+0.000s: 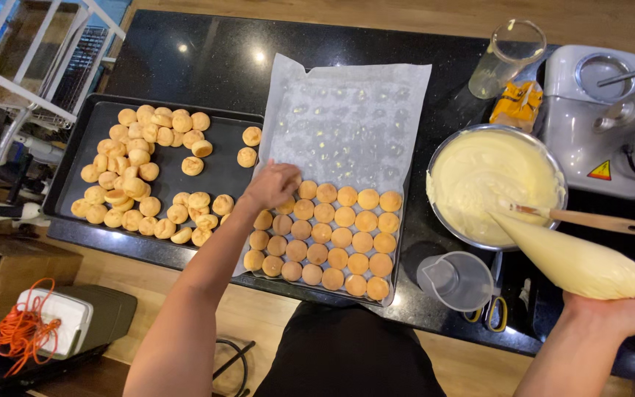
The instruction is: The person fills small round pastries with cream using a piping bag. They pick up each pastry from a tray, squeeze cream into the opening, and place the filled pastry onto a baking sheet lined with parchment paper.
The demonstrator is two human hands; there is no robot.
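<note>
Head view: left hand pinches a small bun off the parchment tray; right hand grips the full piping bag. Best lift gently, keeping the bag's nozzle over the cream bowl beside it.

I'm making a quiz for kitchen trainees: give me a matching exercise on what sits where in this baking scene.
Things:
1. Full cream-coloured piping bag
2. Wooden-handled spatula
3. Loose heap of small round golden pastry shells
4. Neat rows of golden shells

Places:
A. In the round metal bowl of pale cream
B. On white baking paper
C. In the right hand
D. On the dark tray

Pairs: 1-C, 2-A, 3-D, 4-B
</note>
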